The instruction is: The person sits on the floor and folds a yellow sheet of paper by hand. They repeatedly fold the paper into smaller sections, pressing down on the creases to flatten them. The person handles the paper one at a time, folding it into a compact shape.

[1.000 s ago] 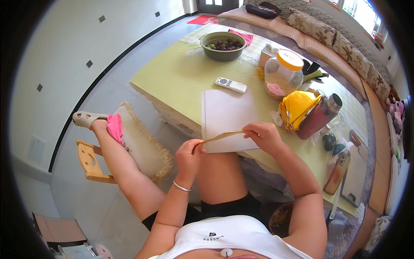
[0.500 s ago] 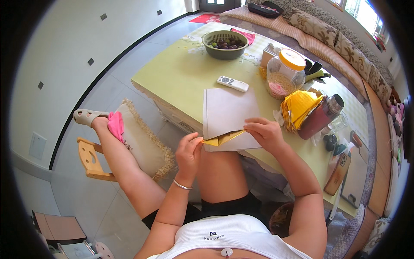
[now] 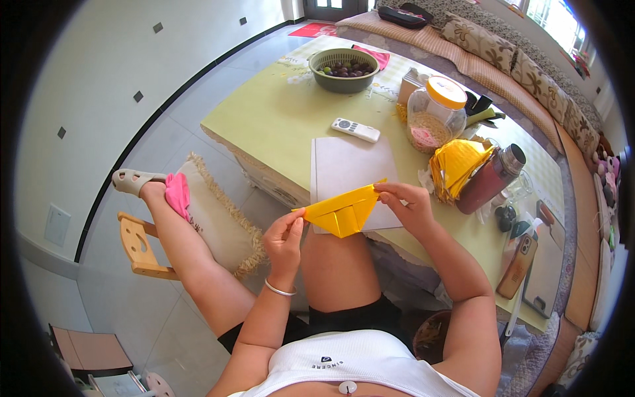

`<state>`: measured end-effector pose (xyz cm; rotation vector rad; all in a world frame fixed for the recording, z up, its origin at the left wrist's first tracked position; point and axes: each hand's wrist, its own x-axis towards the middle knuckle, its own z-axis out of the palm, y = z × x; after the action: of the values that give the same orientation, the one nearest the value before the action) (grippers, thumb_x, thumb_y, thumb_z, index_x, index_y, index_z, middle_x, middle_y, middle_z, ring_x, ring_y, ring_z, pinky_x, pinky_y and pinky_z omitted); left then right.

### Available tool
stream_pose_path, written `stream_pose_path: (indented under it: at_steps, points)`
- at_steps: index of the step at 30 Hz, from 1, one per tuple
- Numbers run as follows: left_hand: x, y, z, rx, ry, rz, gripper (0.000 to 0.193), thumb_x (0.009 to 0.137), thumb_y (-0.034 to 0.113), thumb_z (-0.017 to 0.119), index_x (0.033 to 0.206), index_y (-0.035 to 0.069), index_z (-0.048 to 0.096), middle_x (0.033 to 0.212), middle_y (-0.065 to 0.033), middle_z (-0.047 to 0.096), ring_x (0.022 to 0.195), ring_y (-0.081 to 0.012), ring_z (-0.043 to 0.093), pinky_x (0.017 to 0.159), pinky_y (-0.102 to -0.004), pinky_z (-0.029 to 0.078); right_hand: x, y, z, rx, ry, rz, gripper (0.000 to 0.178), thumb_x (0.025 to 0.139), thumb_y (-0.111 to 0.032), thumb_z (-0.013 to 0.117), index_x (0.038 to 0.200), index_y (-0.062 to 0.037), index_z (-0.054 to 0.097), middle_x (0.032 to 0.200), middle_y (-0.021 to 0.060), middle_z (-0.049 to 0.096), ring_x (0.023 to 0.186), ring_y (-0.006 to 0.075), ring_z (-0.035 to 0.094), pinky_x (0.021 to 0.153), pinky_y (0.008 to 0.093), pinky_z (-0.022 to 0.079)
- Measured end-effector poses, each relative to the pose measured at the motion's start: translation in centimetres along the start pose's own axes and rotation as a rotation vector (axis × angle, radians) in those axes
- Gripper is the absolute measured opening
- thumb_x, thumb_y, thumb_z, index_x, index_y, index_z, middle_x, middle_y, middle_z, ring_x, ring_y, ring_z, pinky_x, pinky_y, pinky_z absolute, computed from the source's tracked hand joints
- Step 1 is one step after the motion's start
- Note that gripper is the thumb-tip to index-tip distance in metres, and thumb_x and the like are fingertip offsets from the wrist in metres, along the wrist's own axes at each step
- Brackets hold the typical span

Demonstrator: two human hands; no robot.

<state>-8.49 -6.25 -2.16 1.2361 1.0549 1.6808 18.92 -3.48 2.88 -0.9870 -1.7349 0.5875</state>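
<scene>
A folded piece of shiny yellow paper (image 3: 340, 212) is stretched between my two hands, above my thigh and the near edge of the table. My left hand (image 3: 284, 239) pinches its left corner, and my right hand (image 3: 407, 204) pinches the upper right corner. The paper has a wide top edge, a folded flap in the middle and a narrower point toward me. Behind it, white sheets (image 3: 354, 165) lie on the table by the near edge. To the right of my right hand sits a stack of folded yellow papers (image 3: 456, 165).
The table (image 3: 264, 112) carries a remote (image 3: 356, 130), a basket of round dark fruit (image 3: 344, 83), a yellow-lidded jar (image 3: 436, 116), a dark red thermos (image 3: 491, 180) and a phone (image 3: 518, 266). On the left are a cushion (image 3: 215, 212) and a wooden stool (image 3: 139, 245).
The yellow paper has been tilted up, so its broad folded face now shows instead of a narrow edge. Both hands keep hold of its corners and have barely shifted.
</scene>
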Motion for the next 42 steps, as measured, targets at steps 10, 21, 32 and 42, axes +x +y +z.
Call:
stream_pose_path:
  at_steps: [10, 21, 32, 42]
  points:
    - [-0.3, 2.3, 2.0, -0.254, 0.067, -0.207, 0.023, 0.089, -0.003, 0.069, 0.112, -0.001, 0.068, 0.085, -0.0076, 0.07, 0.069, -0.0123, 0.064, 0.064, -0.0233, 0.052, -0.1, -2.1, -0.4, 0.367, 0.09, 0.276, 0.03, 0.089, 0.007, 0.067, 0.119, 0.0012, 0.067, 0.095, 0.0055, 0.072, 0.07, 0.007, 0.066, 0.064, 0.0219, 0.054]
    - [0.1, 1.4, 0.7, -0.252, -0.083, -0.194, 0.01, 0.09, -0.008, 0.066, 0.098, -0.001, 0.069, 0.102, -0.0151, 0.073, 0.089, -0.0207, 0.072, 0.082, -0.0309, 0.061, 0.2, -0.4, -0.8, 0.56, -0.092, 0.328, 0.015, 0.09, 0.007, 0.066, 0.102, 0.0012, 0.069, 0.106, 0.0089, 0.072, 0.09, 0.015, 0.071, 0.074, 0.0239, 0.057]
    - [1.2, -0.6, -0.5, 0.067, -0.206, 0.128, 0.015, 0.082, -0.012, 0.07, 0.09, 0.0, 0.071, 0.108, -0.0158, 0.072, 0.097, -0.0215, 0.07, 0.086, -0.0316, 0.059, 1.0, 1.6, -2.5, -0.069, -0.221, -0.081, 0.015, 0.083, 0.004, 0.071, 0.094, -0.0053, 0.073, 0.114, 0.0103, 0.071, 0.095, 0.0212, 0.07, 0.081, 0.0306, 0.056]
    - [1.2, -2.0, 2.2, 0.649, -0.351, 0.589, 0.011, 0.079, -0.004, 0.072, 0.088, 0.002, 0.068, 0.107, -0.0126, 0.072, 0.09, -0.03, 0.071, 0.076, -0.0346, 0.059, 1.3, 3.2, -3.1, -0.67, -0.407, -0.115, 0.013, 0.082, -0.009, 0.069, 0.093, -0.0062, 0.075, 0.133, 0.0158, 0.062, 0.129, 0.0315, 0.054, 0.105, 0.0406, 0.046]
